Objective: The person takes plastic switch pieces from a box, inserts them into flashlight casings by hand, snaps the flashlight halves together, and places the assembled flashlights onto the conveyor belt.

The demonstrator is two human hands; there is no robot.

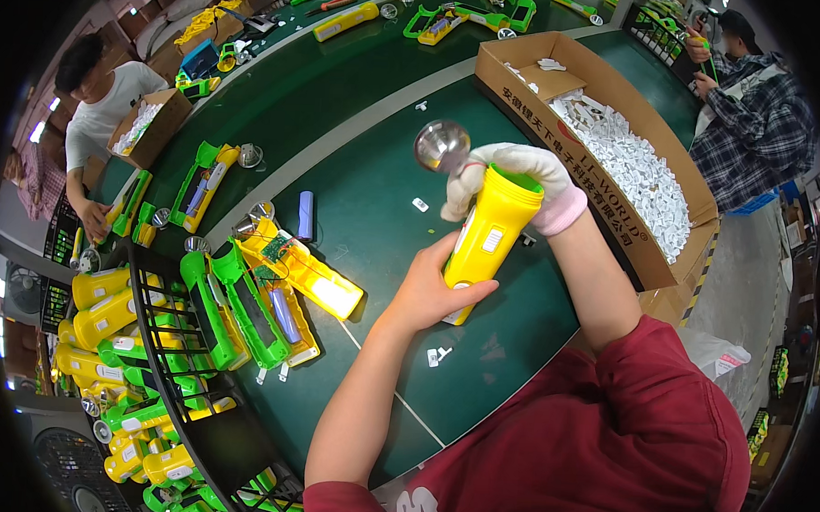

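Observation:
A yellow flashlight body (489, 232) with a green rim and a white switch stands tilted over the green table. My left hand (436, 284), bare, is closed round its lower part. In a white glove, my right hand (526, 174) reaches round behind the open upper end. Its fingertips close on a shiny metal reflector cup (442, 147), just left of that end. To the left lie opened yellow casings (314, 280) with a circuit board (277, 247) and wires, beside green-and-yellow shells (246, 295). A purple battery cell (306, 216) rests behind them.
A cardboard box (601, 204) of small white parts stands at the right. A black crate (184, 402) of yellow and green flashlights is at the left. Two people work nearby, one far left, one far right. Small white pieces (437, 356) lie on the table (397, 382).

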